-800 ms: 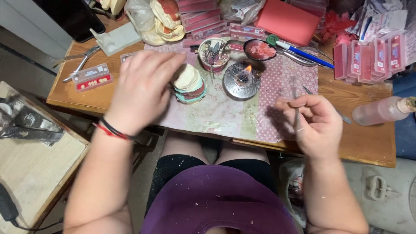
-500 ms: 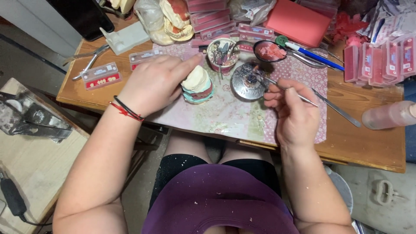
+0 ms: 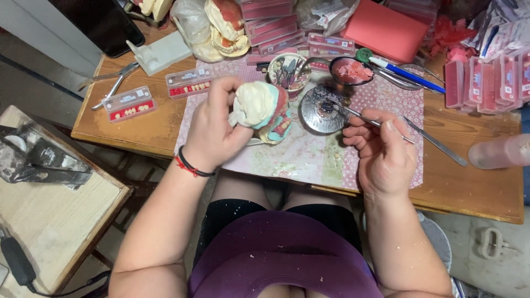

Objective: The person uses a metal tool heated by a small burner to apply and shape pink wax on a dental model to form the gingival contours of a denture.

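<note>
My left hand (image 3: 216,128) grips a dental model (image 3: 264,109), a cream plaster cast with teal and pink parts and a row of teeth, lifted just above the patterned mat (image 3: 309,154). My right hand (image 3: 382,148) pinches a thin metal instrument (image 3: 398,131), its tip resting at a round metal burner (image 3: 320,102) in front of the model. The instrument's handle sticks out to the right over the mat.
A wooden table (image 3: 475,182) carries flat boxes of artificial teeth (image 3: 130,104), pliers (image 3: 110,84), a cup of tools (image 3: 288,69), a bowl of pink wax (image 3: 351,72), a blue pen (image 3: 407,74), pink cases (image 3: 486,83) and a bottle (image 3: 499,151). A low side table (image 3: 55,215) stands at left.
My left hand has picked the dental model up from the mat and turned it. My right hand moved from the near right edge to the burner with the instrument.
</note>
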